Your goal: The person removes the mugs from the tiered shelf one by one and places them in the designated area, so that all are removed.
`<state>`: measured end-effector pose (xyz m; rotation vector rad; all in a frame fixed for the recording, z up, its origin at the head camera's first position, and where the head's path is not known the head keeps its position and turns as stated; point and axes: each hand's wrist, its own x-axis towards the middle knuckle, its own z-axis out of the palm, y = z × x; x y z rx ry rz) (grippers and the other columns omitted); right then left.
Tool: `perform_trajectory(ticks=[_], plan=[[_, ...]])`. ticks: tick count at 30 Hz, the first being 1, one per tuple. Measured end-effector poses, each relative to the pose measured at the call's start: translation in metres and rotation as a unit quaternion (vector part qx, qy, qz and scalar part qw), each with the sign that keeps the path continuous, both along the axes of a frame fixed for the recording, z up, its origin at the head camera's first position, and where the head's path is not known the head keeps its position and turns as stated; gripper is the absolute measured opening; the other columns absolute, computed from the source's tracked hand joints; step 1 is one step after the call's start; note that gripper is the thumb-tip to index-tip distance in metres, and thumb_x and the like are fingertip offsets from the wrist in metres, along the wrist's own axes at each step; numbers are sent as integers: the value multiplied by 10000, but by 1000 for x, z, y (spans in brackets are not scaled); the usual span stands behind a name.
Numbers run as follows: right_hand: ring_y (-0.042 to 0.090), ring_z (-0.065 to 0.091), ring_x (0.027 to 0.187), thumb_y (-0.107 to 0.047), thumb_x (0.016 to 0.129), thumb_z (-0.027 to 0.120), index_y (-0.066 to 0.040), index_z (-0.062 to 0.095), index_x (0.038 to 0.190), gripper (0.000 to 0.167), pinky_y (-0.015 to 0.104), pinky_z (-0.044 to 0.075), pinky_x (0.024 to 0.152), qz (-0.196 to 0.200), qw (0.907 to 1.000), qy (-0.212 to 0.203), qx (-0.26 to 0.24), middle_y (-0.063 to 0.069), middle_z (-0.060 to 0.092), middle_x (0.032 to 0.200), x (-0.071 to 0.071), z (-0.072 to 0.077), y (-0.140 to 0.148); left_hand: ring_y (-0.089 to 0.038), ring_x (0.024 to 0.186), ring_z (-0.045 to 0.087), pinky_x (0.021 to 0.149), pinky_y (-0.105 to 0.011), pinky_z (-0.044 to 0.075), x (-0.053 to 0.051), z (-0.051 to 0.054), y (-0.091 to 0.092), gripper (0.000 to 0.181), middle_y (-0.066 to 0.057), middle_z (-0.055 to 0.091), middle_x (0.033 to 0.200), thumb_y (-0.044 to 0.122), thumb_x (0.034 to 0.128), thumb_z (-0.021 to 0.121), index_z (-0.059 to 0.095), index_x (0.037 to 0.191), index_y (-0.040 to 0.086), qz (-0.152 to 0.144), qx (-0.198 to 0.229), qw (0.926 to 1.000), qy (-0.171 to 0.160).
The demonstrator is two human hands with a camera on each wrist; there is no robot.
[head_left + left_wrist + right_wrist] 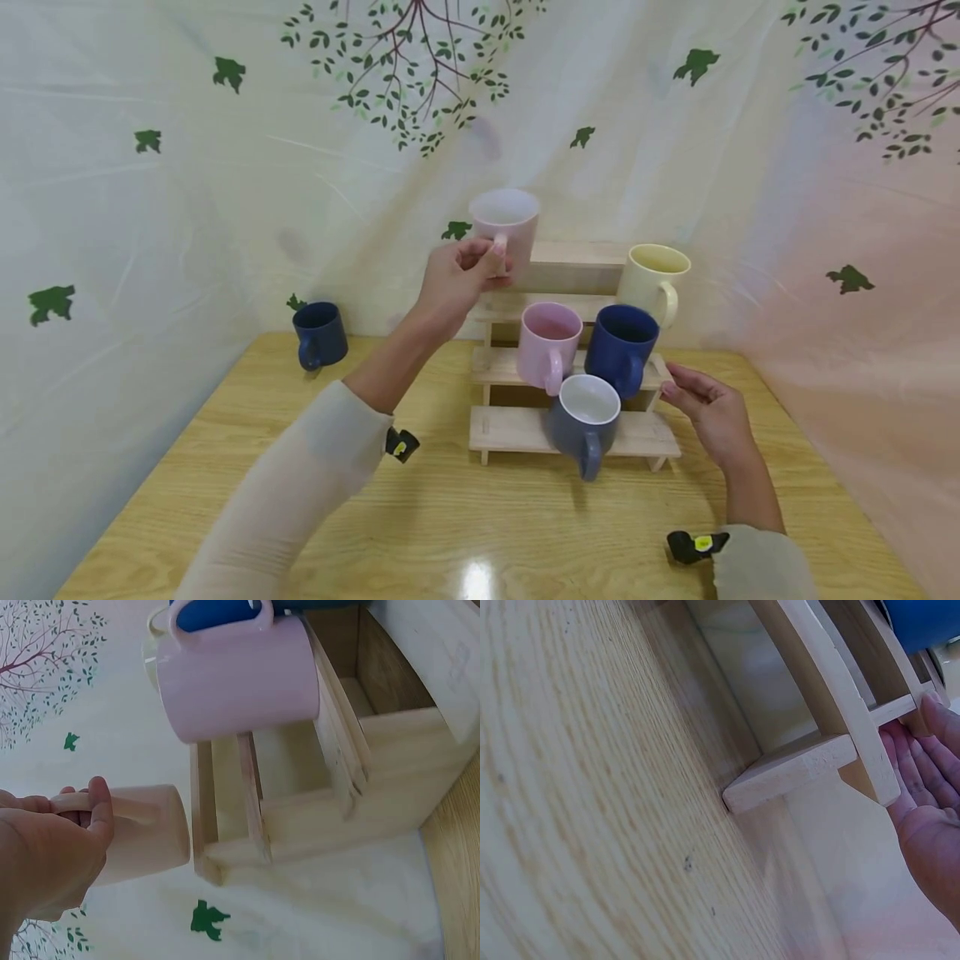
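L hand [461, 279] pinches smooth, tapered pale-pink mug [522, 242] by its handle, upper ctr. of frame, near stepped wood rack [510, 427]. R hand [712, 414] pinches rack's shelf end, ctr. right. Rounded grey mug [573, 432] on lowest step; wood-grain table [540, 525] below.

This looks like a small staged tabletop set-up: a wood-grain table [555, 533] closed in on three sides by pale, creased hangings [360, 233] printed with leafy branches [420, 37] and green motifs [229, 73]. Home or studio beyond them, I cannot tell.
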<state>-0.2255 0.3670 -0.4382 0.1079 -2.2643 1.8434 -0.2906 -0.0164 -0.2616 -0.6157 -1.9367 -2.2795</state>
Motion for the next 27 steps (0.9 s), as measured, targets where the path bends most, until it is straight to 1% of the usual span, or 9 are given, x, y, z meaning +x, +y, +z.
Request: perform_trajectory(ticks=[7,12,18,23,27], plan=[[90,743,946,-163,981,708,69,539,1422,526,128,545,851,74,9998,51,-173,-141,734,1071,-1,1,-1,-288,1023,658,891,-406,609,-3,2,-29,251,-161,651,984,109,1023,640,646,1108,-127,184,70,9998,-9],[78,743,933,-158,977,713,73,536,1422,532,122,544,843,57,9997,27,-222,-136,735,1062,-1,1,0,-277,1040,647,911,-409,601,-6,1,-50,301,-136,648,978,136,1025,641,628,1140,-143,346,-52,9994,-6],[68,742,923,-153,978,711,81,529,1424,536,123,546,841,24,9997,29,-245,-140,735,1058,-2,0,0,-322,1101,637,930,-408,591,-8,-3,-73,320,-130,637,993,170,1030,638,622,1148,-127,553,-240,9982,-21],[60,740,921,-147,980,707,89,523,1425,536,128,547,842,21,9998,74,-209,-139,734,1062,-3,-2,-1,-333,1169,622,930,-393,588,-9,-8,-92,331,-142,635,1043,201,1030,635,630,1176,-96,753,-390,9962,-192],[55,739,919,-147,981,706,92,518,1428,540,126,546,841,8,9997,62,-221,-139,733,1066,-3,-3,0,-321,1177,603,948,-405,579,-11,-14,-104,338,-139,634,1033,194,1031,631,613,1178,-110,770,-324,9960,-324]])
